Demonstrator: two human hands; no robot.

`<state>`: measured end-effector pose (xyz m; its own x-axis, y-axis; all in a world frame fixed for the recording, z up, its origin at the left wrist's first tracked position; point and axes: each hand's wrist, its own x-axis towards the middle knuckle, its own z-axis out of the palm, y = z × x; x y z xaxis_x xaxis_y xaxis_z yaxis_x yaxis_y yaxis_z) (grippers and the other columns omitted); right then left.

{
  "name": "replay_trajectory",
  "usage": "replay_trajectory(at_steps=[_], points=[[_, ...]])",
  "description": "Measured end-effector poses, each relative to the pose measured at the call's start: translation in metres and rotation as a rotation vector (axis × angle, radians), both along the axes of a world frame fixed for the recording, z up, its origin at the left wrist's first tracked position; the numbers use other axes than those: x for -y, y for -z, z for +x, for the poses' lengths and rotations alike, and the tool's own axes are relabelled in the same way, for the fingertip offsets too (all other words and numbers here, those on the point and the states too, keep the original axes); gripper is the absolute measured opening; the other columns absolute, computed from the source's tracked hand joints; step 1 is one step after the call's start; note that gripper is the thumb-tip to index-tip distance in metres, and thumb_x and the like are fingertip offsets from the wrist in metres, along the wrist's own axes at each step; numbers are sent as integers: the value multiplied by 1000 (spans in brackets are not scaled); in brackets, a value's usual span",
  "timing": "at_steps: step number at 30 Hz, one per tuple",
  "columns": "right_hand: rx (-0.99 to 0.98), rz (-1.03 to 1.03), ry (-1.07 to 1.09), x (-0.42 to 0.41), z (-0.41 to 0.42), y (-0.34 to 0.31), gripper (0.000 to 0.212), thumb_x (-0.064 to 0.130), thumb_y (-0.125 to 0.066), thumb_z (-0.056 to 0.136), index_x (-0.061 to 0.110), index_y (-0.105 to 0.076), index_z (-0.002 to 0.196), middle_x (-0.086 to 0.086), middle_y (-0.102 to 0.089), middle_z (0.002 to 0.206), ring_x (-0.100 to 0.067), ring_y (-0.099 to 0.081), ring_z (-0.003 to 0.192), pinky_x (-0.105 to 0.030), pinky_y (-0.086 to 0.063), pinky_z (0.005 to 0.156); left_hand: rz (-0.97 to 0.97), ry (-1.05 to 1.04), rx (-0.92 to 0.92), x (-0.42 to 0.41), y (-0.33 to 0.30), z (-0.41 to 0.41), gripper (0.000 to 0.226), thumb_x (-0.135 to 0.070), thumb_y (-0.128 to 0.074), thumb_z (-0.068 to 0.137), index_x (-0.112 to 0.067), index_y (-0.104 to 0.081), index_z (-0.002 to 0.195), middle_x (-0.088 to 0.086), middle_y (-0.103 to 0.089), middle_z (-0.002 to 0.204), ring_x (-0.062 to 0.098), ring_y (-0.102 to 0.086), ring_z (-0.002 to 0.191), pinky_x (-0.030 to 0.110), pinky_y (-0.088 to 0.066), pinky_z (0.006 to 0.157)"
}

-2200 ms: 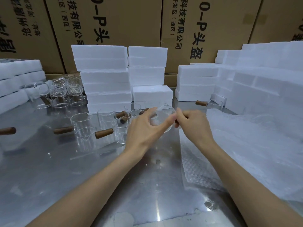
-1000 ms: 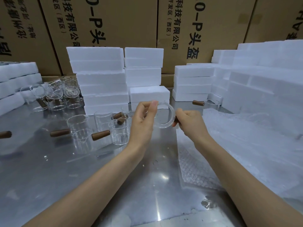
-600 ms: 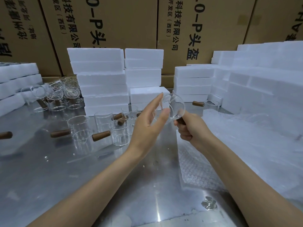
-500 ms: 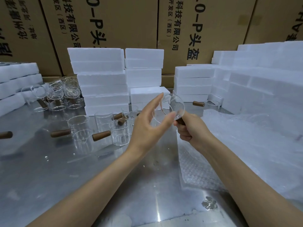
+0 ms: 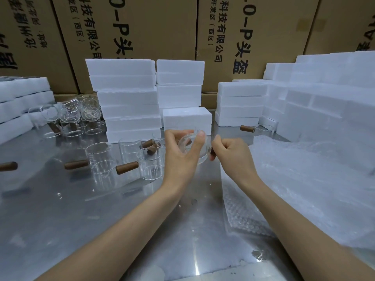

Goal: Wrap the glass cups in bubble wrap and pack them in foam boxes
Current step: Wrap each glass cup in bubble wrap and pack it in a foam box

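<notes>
A clear glass cup [image 5: 204,153] with a brown wooden handle hangs in the air above the steel table [image 5: 60,220], tipped on its side. My left hand [image 5: 181,157] grips its rim with thumb and fingers. My right hand [image 5: 233,155] is closed around the handle, which is mostly hidden in the fist. A sheet of bubble wrap [image 5: 304,189] lies on the table just right of and below both hands. White foam boxes [image 5: 125,98] are stacked behind the cup.
Several more wood-handled glass cups [image 5: 105,161] stand left of my hands, and another cluster [image 5: 71,118] sits at the back left. Foam box stacks [image 5: 324,102] fill the right side and far left edge. Cardboard cartons [image 5: 142,27] form the back wall.
The cup has come down from its raised position and lies lower in front of me. My left hand went from an open palm near the cup to gripping its rim.
</notes>
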<state>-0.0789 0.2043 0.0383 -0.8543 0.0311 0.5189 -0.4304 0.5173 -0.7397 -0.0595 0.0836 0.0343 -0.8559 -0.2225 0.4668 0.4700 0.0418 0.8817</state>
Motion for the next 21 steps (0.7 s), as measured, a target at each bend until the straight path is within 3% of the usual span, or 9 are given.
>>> replay_trajectory(at_steps=[4,6,8,10,14,16,18,21], points=[[-30,26,33,-2,0,-2,55,26,-41,97,14,-56,45,15,-43,33,-7,-38,34,-16,-28,41,69,56,69,1,-4,-2,24,-37,-47,98,-16,-51,109,-22,-59,102,1,-56,108,27,-44,94],[-68,70,63,-1,2,-3,53,27,-40,98,12,-57,50,18,-45,35,-6,-41,38,-15,-31,44,59,101,115,5,-6,-4,28,-46,-44,97,-23,-54,110,-23,-60,106,2,-56,109,28,-42,93],[-135,178,128,-2,3,-6,51,29,-39,98,8,-60,57,11,-46,38,-11,-42,42,-19,-28,44,26,189,195,8,-9,-6,35,-59,-47,89,-32,-55,109,-18,-60,113,5,-58,109,32,-45,96],[-227,369,244,-5,4,-10,48,31,-38,99,7,-59,62,5,-44,44,-15,-41,46,-31,-31,48,-28,293,309,12,-11,-4,44,-70,-52,75,-35,-58,102,-12,-64,111,11,-68,98,32,-52,90],[-379,686,308,-4,8,-14,39,30,-40,99,15,-42,63,-2,-52,58,-25,-48,54,-28,-18,44,-142,289,382,14,-5,-4,52,-72,-56,63,-30,-59,94,-2,-69,101,15,-73,73,23,-58,67],[-306,778,293,2,5,-10,34,32,-35,101,19,-42,70,0,-50,62,-26,-49,57,-29,-12,44,-117,210,362,15,0,-7,61,-71,-57,64,-21,-61,99,0,-70,91,16,-73,70,23,-57,65],[-183,764,262,2,-1,-6,36,32,-29,101,18,-44,71,2,-49,62,-26,-50,61,-31,-21,45,-146,169,327,15,5,-9,70,-71,-58,61,-17,-62,105,-2,-69,86,13,-72,68,25,-55,67],[34,493,94,-4,-3,-7,49,30,-30,99,16,-54,59,0,-57,58,-21,-54,61,-33,-38,56,-213,126,245,15,11,-12,78,-77,-69,56,-17,-61,105,-3,-70,92,6,-70,77,24,-56,67]])
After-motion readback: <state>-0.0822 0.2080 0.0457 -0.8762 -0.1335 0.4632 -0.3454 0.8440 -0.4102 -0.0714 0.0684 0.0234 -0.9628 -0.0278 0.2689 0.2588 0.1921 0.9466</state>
